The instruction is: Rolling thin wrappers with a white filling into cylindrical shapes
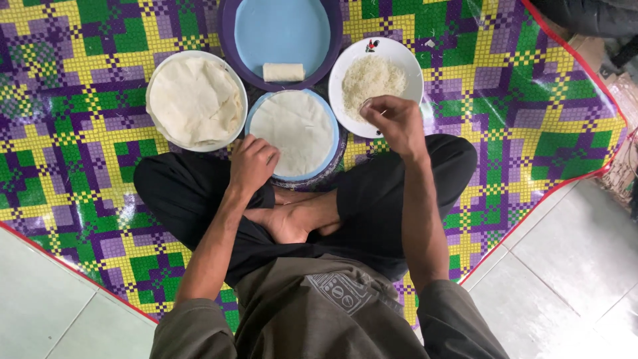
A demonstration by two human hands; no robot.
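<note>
I sit cross-legged on a patterned mat. My left hand (pixel 252 161) rests with curled fingers on the near left edge of a round white wrapper (pixel 296 129) spread on a blue plate (pixel 334 147). My right hand (pixel 397 119) hovers over the near rim of a white plate (pixel 345 66) of shredded white filling (pixel 372 76), fingertips pinched together; I cannot tell if they hold any filling. A white plate (pixel 151 86) stacked with wrappers (pixel 195 100) lies to the left. One finished roll (pixel 284 72) sits on a larger blue plate (pixel 282 30) beyond.
The mat (pixel 80 80) is a purple, green and yellow check with a red border. Pale floor tiles (pixel 571 266) show at the lower left and right. A dark object (pixel 591 13) sits at the top right corner.
</note>
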